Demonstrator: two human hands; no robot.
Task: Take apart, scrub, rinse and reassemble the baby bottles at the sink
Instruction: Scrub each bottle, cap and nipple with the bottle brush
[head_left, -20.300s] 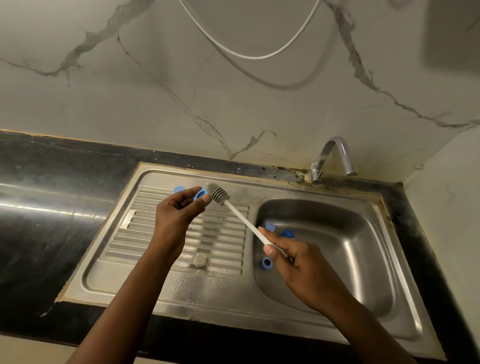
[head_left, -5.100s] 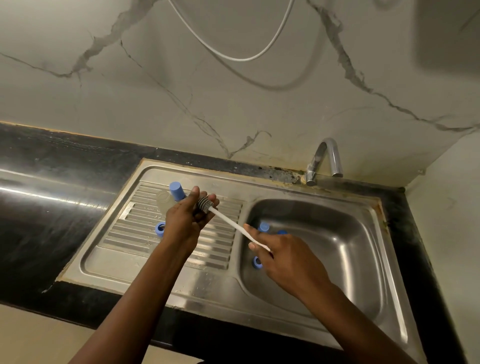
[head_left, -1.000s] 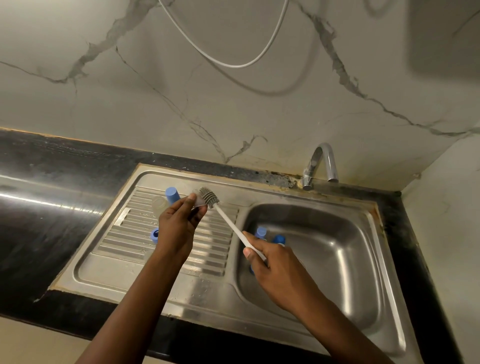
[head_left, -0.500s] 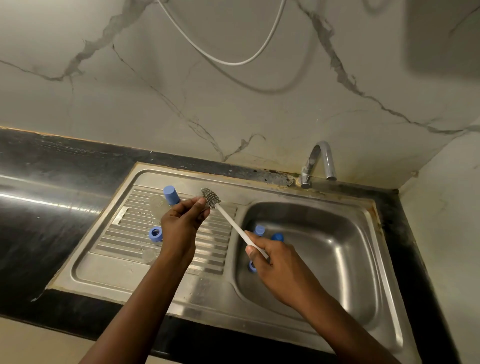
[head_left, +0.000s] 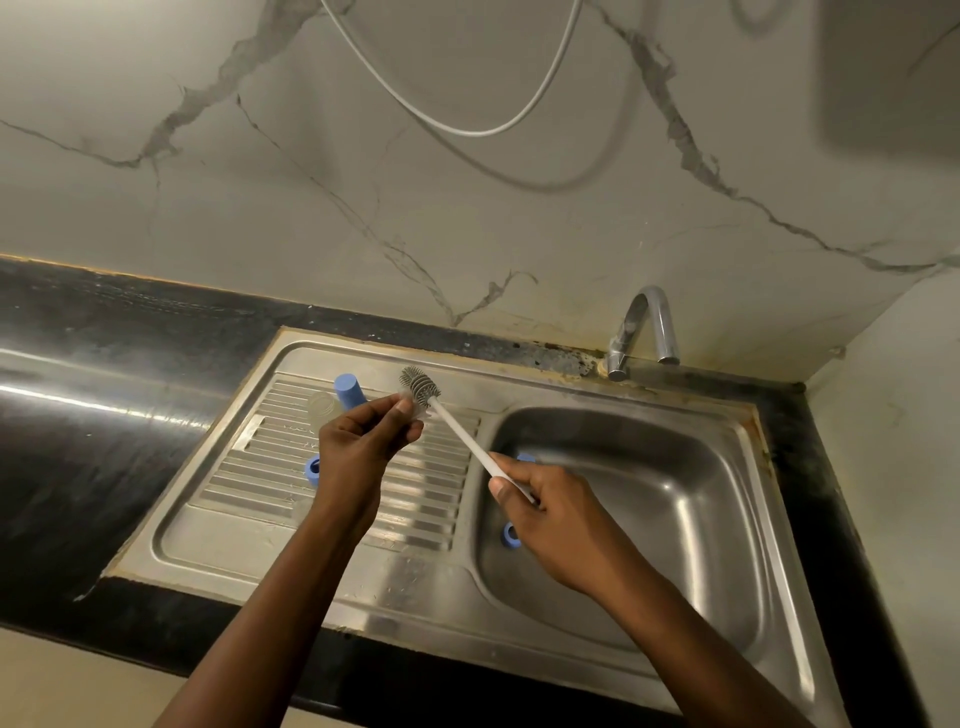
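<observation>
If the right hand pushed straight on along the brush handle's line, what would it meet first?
Probably the fingertips of the left hand, which pinch a clear piece at the bottle brush head; depth is unclear.

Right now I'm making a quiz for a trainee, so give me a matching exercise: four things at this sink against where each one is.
Things: 1 brush; 2 blue cap; 3 tap; 4 blue ring nearest the right hand.
Places: a in the basin; b behind the basin; c gripped in the right hand; d upright on the drainboard.
Pairs: 1-c; 2-d; 3-b; 4-a.
</observation>
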